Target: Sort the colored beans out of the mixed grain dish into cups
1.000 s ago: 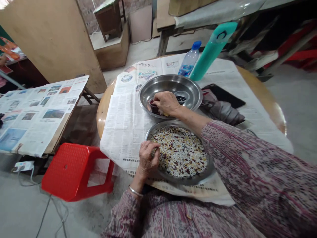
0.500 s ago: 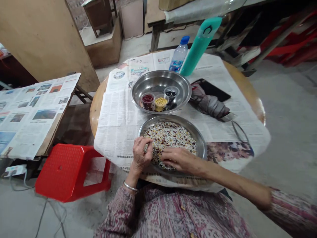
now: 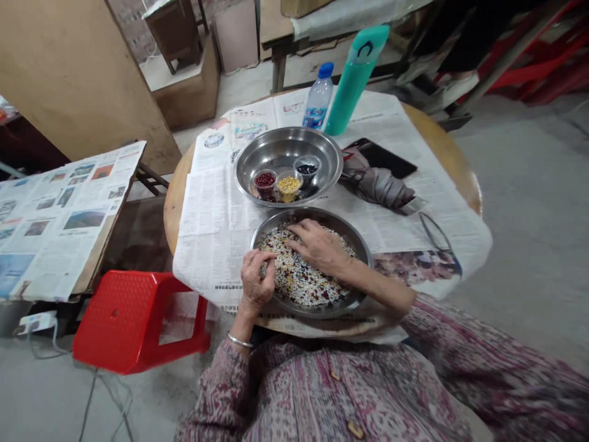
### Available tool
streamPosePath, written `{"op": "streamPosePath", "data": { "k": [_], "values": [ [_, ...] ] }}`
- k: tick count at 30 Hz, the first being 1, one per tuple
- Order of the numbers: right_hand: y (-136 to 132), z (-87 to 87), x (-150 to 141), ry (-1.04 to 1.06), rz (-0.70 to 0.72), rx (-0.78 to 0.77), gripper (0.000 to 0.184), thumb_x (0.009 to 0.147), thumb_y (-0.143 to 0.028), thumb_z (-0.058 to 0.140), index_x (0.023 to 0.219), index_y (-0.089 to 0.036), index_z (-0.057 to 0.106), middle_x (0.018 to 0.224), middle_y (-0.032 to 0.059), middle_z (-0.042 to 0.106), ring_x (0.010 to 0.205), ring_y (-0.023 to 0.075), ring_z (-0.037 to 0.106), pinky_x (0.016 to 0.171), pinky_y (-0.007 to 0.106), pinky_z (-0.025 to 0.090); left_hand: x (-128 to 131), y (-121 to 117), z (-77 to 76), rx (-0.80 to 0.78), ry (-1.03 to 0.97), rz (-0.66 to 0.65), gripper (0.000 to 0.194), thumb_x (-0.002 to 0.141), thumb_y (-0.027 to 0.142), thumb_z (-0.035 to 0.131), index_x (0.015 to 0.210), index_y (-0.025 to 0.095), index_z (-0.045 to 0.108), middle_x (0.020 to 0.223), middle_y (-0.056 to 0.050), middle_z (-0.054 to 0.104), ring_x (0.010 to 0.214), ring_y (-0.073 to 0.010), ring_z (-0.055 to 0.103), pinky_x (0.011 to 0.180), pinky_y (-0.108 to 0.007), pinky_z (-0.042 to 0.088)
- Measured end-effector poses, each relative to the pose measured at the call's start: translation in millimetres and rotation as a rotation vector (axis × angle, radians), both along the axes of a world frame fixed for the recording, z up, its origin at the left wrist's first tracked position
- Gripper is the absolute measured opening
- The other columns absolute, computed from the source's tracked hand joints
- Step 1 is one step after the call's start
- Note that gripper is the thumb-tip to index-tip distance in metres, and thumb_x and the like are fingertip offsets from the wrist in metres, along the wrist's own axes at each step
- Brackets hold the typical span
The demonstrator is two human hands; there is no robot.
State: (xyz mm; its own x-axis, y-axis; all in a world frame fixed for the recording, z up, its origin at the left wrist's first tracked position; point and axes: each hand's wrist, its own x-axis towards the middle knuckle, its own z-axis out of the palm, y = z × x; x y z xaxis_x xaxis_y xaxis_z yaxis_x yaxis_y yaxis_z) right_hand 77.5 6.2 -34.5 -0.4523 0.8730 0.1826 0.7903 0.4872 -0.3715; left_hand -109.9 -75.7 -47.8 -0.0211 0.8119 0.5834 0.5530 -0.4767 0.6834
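On a round wooden table [image 3: 453, 150] spread with newspaper [image 3: 207, 227], a shallow steel pan [image 3: 313, 213] is set near the table's edge, and a mixture of white, yellow and dark red grains [image 3: 294, 270] is spread across its floor. The left hand [image 3: 256, 279] is held at the pan's near side, its fingers curled with the tips drawn together over the grains; whether anything is pinched between them cannot be told. The right hand [image 3: 317, 247] is laid open on the mixture with its fingers spread, and nothing is seen to be gripped by it. Just beyond the pan, a larger steel bowl [image 3: 285, 138] is placed, and three small clear cups are stood inside it: a cup of dark red beans [image 3: 265, 183], a cup of yellow grains [image 3: 289, 187] and a cup of black beans [image 3: 306, 169]. A single kind is held in each cup, whereas most of the pan's floor is covered by grains that are mixed. A plastic water bottle [image 3: 317, 104], a teal flask [image 3: 352, 86], a folded grey umbrella [image 3: 375, 184] and spectacles [image 3: 435, 233] are found on the newspaper, and a red plastic stool [image 3: 133, 319] is placed beside the table.
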Motion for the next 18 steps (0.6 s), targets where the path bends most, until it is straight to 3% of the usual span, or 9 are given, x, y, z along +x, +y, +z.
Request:
{"op": "streamPosePath", "data": {
  "k": [5, 9, 12, 18],
  "values": [
    [-33, -1.7, -27, 0.104, 0.357, -0.083, 0.027, 0.098, -0.03, 0.057, 0.121, -0.019, 0.064, 0.112, 0.0117, 0.062, 0.106, 0.0244, 0.06, 0.082, 0.035, 0.055, 0, -1, 0.8, -0.04, -0.084, 0.0, 0.018, 0.101, 0.017, 0.05, 0.112, 0.02, 0.065, 0.105, -0.008, 0.069, 0.103, -0.02, 0.064, 0.092, -0.035, 0.052],
    [-42, -7.1, -18, 0.095, 0.481, -0.071, 0.015, 0.097, -0.022, 0.056, 0.106, -0.019, 0.067, 0.104, 0.0091, 0.063, 0.099, 0.021, 0.061, 0.08, 0.032, 0.053, 0, -1, 0.7, -0.044, -0.107, 0.007, 0.021, 0.102, 0.018, 0.049, 0.116, 0.02, 0.063, 0.108, -0.008, 0.067, 0.105, -0.0194, 0.063, 0.094, -0.035, 0.052],
    [-33, -8.9, 7, 0.043, 0.344, -0.025, 0.021, 0.099, -0.019, 0.048, 0.102, -0.019, 0.069, 0.098, 0.0091, 0.064, 0.09, 0.0204, 0.062, 0.076, 0.031, 0.052, -1, -1, 0.3, -0.04, -0.087, -0.016, 0.018, 0.102, 0.017, 0.049, 0.111, 0.02, 0.065, 0.104, -0.007, 0.068, 0.104, -0.019, 0.063, 0.094, -0.034, 0.052],
    [-21, -4.1, 54, -0.068, -0.025, 0.022, 0.03, 0.098, -0.018, 0.042, 0.114, -0.016, 0.067, 0.109, 0.0146, 0.064, 0.085, 0.0234, 0.064, 0.075, 0.036, 0.053, 0, -1, -0.6, -0.052, -0.082, -0.002, 0.016, 0.101, 0.017, 0.051, 0.108, 0.019, 0.066, 0.103, -0.007, 0.069, 0.102, -0.0192, 0.063, 0.093, -0.035, 0.053]
  ]
}}
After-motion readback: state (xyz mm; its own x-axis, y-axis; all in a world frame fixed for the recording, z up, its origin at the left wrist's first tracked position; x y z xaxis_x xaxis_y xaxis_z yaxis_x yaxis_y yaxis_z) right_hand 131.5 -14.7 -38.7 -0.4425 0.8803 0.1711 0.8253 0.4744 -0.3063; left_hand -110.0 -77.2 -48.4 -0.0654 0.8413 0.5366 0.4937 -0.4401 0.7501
